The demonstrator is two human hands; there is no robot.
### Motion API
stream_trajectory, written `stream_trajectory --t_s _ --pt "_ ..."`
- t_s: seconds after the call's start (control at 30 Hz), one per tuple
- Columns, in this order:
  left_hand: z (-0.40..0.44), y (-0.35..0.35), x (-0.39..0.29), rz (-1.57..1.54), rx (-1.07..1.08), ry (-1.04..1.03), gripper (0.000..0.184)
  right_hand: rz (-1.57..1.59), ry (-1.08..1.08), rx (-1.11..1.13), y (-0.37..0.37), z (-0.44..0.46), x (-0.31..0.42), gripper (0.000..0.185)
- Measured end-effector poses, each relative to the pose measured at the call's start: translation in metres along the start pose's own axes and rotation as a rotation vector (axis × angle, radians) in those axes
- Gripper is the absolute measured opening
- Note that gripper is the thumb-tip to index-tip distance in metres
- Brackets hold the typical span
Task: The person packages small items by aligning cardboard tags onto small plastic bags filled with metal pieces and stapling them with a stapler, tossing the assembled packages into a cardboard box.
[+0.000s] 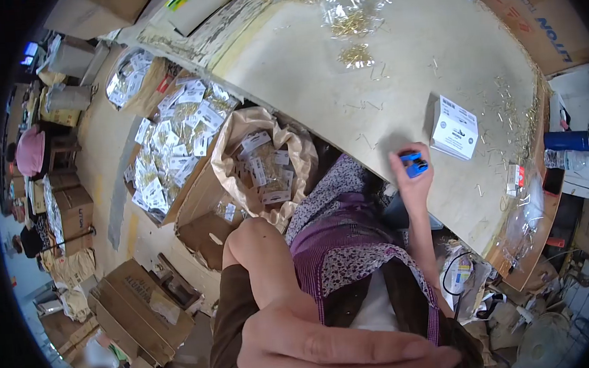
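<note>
Where things stand left of the tabletop (274,64), a round container (146,92) is crowded with packets (132,71), and beside it a carton (196,180) is heaped higher with the same, their white cards tipped every way, as if dropped in rather than stacked. Below the carton, an open box (196,234) has a small packet in it. A paper sack (226,162) stands near the tabletop's near edge, its mouth rolled back, probably to keep it wide and within arm's reach; more packets lie inside.

Close under the camera, the left hand (338,346) has its fingers together and slightly bent; its palm is hidden, so I cannot tell whether it has hold of anything. Toward the tabletop's far side lies a clear bag (359,1) with gold pieces in it, and a loose heap (356,56) sits just below, perhaps so that single ones are easy to pick up.

Over the near edge, the right hand (411,170) is curled around what looks like a blue stapler (415,170), thumb and fingers closed on it, seemingly for a firm squeeze. Just beyond it stand folded cards (454,130), likely set there for easy reach. Near the right edge, more pieces are strewn, with a small box (512,180) among them.
</note>
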State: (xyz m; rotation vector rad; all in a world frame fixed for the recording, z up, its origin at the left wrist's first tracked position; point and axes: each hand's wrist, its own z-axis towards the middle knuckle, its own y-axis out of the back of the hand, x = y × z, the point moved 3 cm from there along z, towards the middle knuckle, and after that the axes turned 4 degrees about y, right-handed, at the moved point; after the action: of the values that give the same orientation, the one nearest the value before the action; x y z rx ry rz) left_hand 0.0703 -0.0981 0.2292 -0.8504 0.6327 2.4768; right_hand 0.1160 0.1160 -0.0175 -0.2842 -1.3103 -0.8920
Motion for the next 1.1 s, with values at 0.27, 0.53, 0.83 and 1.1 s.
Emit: stream_trajectory --t_s 0.27,0.53,0.83,1.1 --pt "0.034 -0.019 0.048 0.186 0.134 -0.063 0.017 0.05 -0.143 0.026 0.003 -0.001 -0.003 0.016" --pt "0.019 -0.05 0.276 0.737 -0.282 0.422 0.02 0.095 -0.143 0.033 0.005 0.001 -0.008 0.015" --pt "-0.006 -0.09 0.358 -0.083 -0.155 0.707 0.012 0.113 -0.187 0.046 0.006 0.004 -0.002 0.015" --pt "-0.04 -0.117 0.264 -0.832 -0.025 0.868 0.012 0.199 -0.218 -0.128 0.015 0.044 0.004 0.024"
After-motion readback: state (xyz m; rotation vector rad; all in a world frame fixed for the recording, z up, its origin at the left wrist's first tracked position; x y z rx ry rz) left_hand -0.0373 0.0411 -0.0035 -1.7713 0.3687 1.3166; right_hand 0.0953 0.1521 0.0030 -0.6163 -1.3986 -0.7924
